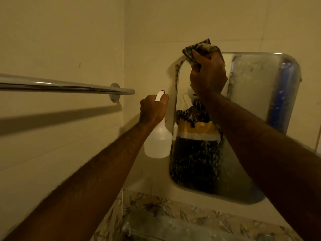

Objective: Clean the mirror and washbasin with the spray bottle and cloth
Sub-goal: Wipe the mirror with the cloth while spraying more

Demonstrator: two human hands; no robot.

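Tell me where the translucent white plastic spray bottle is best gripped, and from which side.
Grip the translucent white plastic spray bottle at its narrow neck under the trigger head, from the side away from the mirror, as the left hand does: the wide body hangs below.

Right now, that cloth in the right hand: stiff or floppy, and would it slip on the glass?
Likely floppy: the cloth is bunched and folded in the right hand, with a corner sticking up. Probably damp, since droplets cover the mirror where it wipes. It looks light, as one hand holds it easily overhead. On wet glass it should glide rather than grab.
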